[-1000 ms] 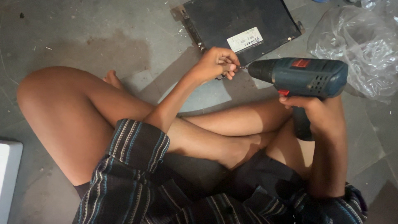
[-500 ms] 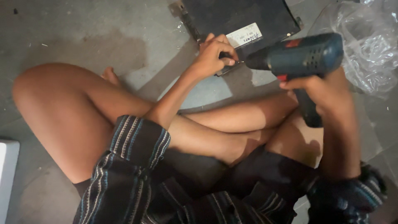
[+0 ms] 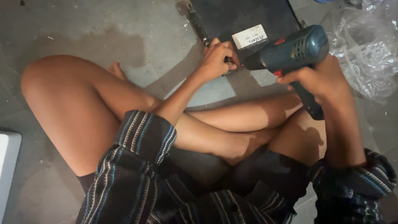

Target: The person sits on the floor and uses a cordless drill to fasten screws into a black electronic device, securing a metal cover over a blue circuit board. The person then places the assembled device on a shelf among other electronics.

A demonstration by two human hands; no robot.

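Compared with half a second earlier, the right hand (image 3: 319, 81) has lifted the blue-green cordless drill with a dark chuck (image 3: 290, 52) a little, so that its body now tilts up at the back and its nose points down and to the left toward the left hand (image 3: 217, 58). That left hand is clenched around a small dark fitting at the near edge of the flat black metal panel with a white paper label (image 3: 244, 16), which lies on the grey concrete floor (image 3: 83, 25) just beyond the person's crossed bare legs; the pinch seems meant to steady the fastener or the drill's tip where the two meet, though the contact point itself is hidden behind the fingers. The right hand's fingers are wrapped tightly round the drill's dark handle, with one finger lying along the front near the red switch, a grip that suits both bearing the tool's weight and reaching the trigger. Striped dark sleeves (image 3: 141, 137) are pushed back from both forearms. A crumpled clear plastic bag (image 3: 365, 49) lies on the floor to the right, close behind the drill, and a white object's edge (image 3: 6, 166) shows at far left.
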